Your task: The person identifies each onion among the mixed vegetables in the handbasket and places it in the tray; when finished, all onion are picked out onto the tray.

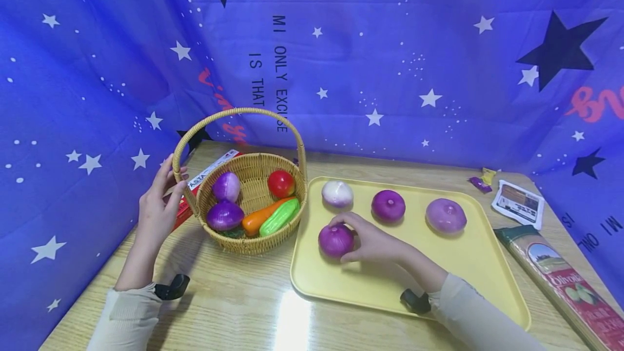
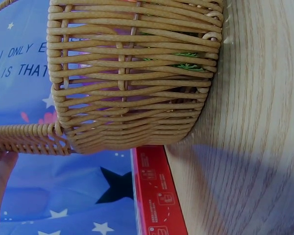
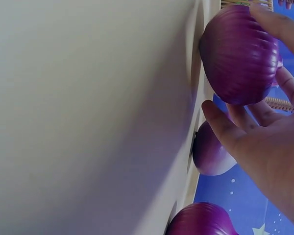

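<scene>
My left hand (image 1: 158, 205) grips the handle's left side on a wicker basket (image 1: 260, 245). Close up in the left wrist view are the woven basket wall (image 2: 137, 98) and my thumb (image 2: 1, 181) against the handle. Two purple-and-white onions, a red tomato (image 1: 281, 183), a carrot (image 1: 263, 218) and a green cucumber-like vegetable (image 1: 280, 218) lie in the basket. My right hand (image 1: 372, 240) curves its fingers round a purple onion (image 1: 335, 241) at the tray's left side. In the right wrist view, fingers touch this onion (image 3: 240, 58), while one fingertip sits slightly apart from it.
On the yellow tray (image 1: 468, 261) are a white onion (image 1: 337, 193), a purple onion (image 1: 388, 206) and a paler one (image 1: 446, 215). Right of it lie a pasta bag (image 1: 560, 280), a white packet (image 1: 519, 203) and small wrappers (image 1: 482, 180). A red box (image 1: 182, 213) lies behind the basket.
</scene>
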### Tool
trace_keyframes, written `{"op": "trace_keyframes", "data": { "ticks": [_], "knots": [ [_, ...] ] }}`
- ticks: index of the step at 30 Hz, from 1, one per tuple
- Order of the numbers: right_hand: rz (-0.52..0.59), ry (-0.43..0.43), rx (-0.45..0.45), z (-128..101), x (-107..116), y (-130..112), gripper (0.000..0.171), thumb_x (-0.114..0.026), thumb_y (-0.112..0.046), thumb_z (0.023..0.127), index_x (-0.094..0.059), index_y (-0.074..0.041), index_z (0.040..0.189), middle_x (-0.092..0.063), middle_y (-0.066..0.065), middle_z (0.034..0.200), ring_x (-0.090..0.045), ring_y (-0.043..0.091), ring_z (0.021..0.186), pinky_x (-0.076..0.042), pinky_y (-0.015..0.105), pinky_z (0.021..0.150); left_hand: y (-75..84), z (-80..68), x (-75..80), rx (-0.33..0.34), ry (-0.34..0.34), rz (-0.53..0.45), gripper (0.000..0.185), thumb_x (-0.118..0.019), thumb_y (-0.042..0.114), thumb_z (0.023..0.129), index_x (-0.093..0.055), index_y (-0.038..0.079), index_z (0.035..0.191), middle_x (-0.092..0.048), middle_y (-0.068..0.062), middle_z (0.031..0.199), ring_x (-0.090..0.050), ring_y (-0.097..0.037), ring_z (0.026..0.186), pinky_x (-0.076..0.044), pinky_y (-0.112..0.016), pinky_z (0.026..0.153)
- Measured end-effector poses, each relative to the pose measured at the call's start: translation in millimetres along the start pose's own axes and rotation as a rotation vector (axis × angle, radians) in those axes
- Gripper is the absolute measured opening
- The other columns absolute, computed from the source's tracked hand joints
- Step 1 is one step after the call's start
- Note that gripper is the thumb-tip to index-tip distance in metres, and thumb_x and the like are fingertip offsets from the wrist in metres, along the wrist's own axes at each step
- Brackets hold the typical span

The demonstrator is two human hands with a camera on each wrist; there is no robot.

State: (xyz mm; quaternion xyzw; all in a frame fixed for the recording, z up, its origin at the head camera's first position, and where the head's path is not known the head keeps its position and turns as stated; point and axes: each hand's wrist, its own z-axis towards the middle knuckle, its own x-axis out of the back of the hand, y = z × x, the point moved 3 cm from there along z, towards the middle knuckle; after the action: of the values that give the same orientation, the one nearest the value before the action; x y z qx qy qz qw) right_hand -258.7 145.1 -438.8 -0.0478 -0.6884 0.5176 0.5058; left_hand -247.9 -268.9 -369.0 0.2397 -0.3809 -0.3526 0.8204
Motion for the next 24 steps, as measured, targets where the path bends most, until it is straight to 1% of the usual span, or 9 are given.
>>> {"op": "trace_keyframes", "data": {
  "ticks": [3,7,11,16,21,24],
  "knots": [
    [-0.006,0.015,0.013,-0.6,1.2,2.9,0.068,-0.083,-0.017,0.067,-0.049,-0.019,0.126,-0.051,0.000,0.130,-0.045,0.024,0.127,-0.037,0.049,0.109,-0.5,0.1,-0.4,0.003,-0.001,0.002,0.058,-0.052,0.012,0.096,-0.032,0.031,0.147,-0.061,-0.019,0.124,-0.047,0.024,0.101,-0.040,0.004,0.081],
    [0.019,0.027,0.039,-1.3,3.3,4.2,0.075,-0.083,-0.022,0.069,-0.044,-0.015,0.133,-0.049,0.006,0.135,-0.043,0.030,0.129,-0.042,0.048,0.106,-0.6,0.1,-0.9,-0.002,0.000,0.014,0.058,-0.052,0.012,0.096,-0.032,0.031,0.147,-0.062,-0.018,0.124,-0.047,0.024,0.100,-0.040,0.003,0.080],
    [0.029,0.040,0.015,-2.5,5.9,5.1,0.082,-0.082,-0.027,0.071,-0.039,-0.015,0.140,-0.044,0.009,0.142,-0.042,0.033,0.130,-0.045,0.046,0.103,-0.3,-0.3,-0.7,-0.002,0.000,0.020,0.058,-0.052,0.013,0.096,-0.031,0.029,0.147,-0.062,-0.017,0.124,-0.047,0.024,0.100,-0.040,0.004,0.079],
    [0.002,0.064,-0.017,-4.2,11.4,4.1,0.079,-0.080,-0.031,0.073,-0.041,-0.019,0.140,-0.044,0.006,0.143,-0.042,0.031,0.131,-0.043,0.049,0.104,-0.2,0.3,-0.6,-0.009,-0.001,0.010,0.058,-0.052,0.012,0.096,-0.031,0.028,0.148,-0.062,-0.019,0.124,-0.047,0.024,0.101,-0.039,0.004,0.081],
    [0.001,0.076,0.016,-4.7,17.3,-0.2,0.075,-0.078,-0.029,0.076,-0.042,-0.015,0.140,-0.045,0.011,0.142,-0.040,0.032,0.132,-0.044,0.048,0.103,-1.0,0.8,-0.2,-0.005,-0.003,0.007,0.058,-0.052,0.012,0.096,-0.031,0.031,0.147,-0.061,-0.019,0.124,-0.047,0.024,0.102,-0.039,0.004,0.081],
    [0.004,0.085,0.034,-5.6,21.3,-2.4,0.073,-0.077,-0.028,0.077,-0.042,-0.013,0.139,-0.046,0.015,0.141,-0.040,0.034,0.132,-0.044,0.050,0.103,-1.3,0.4,-0.1,-0.001,-0.004,0.012,0.057,-0.052,0.013,0.096,-0.031,0.029,0.148,-0.061,-0.018,0.125,-0.047,0.024,0.102,-0.039,0.004,0.081]
  ]
}}
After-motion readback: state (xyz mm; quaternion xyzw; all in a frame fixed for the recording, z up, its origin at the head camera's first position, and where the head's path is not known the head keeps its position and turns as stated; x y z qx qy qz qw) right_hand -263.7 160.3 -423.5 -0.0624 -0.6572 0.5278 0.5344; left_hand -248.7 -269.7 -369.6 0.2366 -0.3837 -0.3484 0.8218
